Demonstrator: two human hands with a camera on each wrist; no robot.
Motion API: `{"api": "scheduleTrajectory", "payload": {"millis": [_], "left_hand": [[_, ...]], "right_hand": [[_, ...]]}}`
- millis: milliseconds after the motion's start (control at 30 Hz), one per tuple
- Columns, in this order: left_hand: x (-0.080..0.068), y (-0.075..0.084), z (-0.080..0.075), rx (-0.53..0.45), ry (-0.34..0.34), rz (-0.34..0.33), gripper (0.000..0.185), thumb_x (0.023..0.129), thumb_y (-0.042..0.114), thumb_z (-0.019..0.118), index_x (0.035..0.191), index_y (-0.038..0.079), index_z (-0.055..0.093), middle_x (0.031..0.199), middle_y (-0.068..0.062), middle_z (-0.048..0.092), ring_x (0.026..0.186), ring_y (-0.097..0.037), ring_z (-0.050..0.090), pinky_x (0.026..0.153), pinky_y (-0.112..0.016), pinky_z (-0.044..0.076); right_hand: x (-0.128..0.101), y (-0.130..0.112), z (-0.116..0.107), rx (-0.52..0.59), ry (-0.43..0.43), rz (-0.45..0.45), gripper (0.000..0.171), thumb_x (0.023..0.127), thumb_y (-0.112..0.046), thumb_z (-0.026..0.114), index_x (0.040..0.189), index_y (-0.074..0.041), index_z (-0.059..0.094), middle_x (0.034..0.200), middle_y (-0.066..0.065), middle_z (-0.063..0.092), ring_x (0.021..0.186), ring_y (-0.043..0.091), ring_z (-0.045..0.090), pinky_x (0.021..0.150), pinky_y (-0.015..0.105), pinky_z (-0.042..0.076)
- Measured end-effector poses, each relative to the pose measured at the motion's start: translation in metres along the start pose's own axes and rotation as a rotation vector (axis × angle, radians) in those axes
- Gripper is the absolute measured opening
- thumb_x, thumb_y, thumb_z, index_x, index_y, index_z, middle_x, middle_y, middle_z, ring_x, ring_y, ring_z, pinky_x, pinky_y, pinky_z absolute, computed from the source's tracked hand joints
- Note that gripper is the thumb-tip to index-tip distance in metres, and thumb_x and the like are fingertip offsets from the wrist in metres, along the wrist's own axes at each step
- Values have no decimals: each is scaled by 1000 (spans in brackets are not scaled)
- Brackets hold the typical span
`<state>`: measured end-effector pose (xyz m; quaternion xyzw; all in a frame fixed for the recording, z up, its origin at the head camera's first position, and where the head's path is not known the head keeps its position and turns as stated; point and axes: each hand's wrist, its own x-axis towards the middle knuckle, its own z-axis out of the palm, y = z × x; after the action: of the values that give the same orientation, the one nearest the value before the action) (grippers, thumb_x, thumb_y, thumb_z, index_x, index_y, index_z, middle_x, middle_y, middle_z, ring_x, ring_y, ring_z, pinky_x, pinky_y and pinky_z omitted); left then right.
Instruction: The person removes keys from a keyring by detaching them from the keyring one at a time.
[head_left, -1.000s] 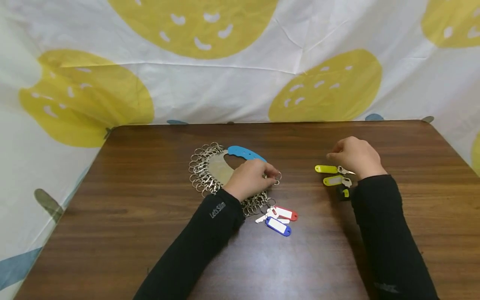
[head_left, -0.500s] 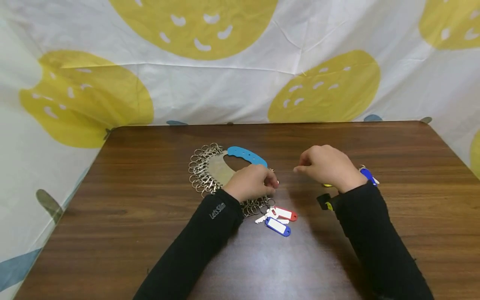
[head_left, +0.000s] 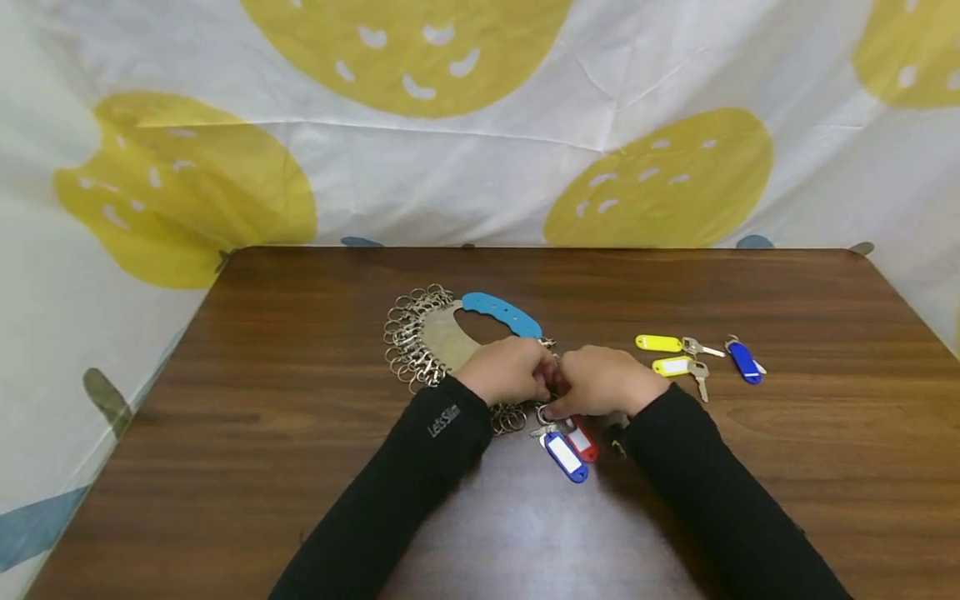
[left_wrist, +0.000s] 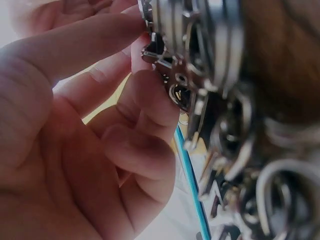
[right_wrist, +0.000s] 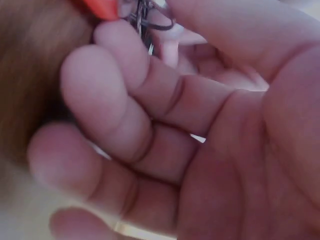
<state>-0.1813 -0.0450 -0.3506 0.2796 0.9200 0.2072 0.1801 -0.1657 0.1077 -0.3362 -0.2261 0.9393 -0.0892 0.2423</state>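
A key holder with a blue handle (head_left: 501, 312) and several metal clips (head_left: 408, 346) lies on the brown table (head_left: 300, 433). My left hand (head_left: 544, 382) rests on its right end and pinches one of its metal clips (left_wrist: 172, 80). My right hand (head_left: 558, 402) meets the left one, its fingers curled round a small key ring (right_wrist: 145, 20) beside a red tag (right_wrist: 102, 7). Just below the hands lie a blue tag (head_left: 566, 455) and the red tag (head_left: 583, 441) with their keys. The clip itself is hidden by the fingers in the head view.
To the right lie two keys with yellow tags (head_left: 658, 342) (head_left: 672, 365) and one with a blue tag (head_left: 744, 361). A white cloth with yellow spots (head_left: 480, 125) hangs behind the table. A small dark piece (head_left: 617, 442) lies beside my right sleeve.
My right hand left the yellow-tagged keys and moved left to join the left hand at the clips. The red and blue tags shifted slightly.
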Motion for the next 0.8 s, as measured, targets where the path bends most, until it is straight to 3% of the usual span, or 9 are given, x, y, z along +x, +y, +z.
{"api": "scheduleTrajectory", "payload": {"millis": [200,467,800], "left_hand": [[1,2,-1,-16,-23,-15,4,78,17,74,81,19,73,78,7,70,75,-6,59,68,-25,46],[2,1,-1,-13,-35,-12,5,79,15,73,80,19,73,76,7,70,73,-6,59,67,-23,45],[1,3,-1,-18,-47,-16,3,80,17,73,83,18,72,77,6,69,73,-7,59,67,-24,44]], "right_hand": [[4,16,-4,121,-46,-91,20,79,-32,76,70,-16,66,63,-6,55,60,10,50,55,25,39],[8,26,-5,218,-89,-168,7,77,-12,74,76,-14,67,71,-5,60,68,10,54,63,24,44],[7,30,-8,208,-55,-227,7,74,-7,65,74,-13,61,68,-6,53,64,9,49,60,24,39]]}}
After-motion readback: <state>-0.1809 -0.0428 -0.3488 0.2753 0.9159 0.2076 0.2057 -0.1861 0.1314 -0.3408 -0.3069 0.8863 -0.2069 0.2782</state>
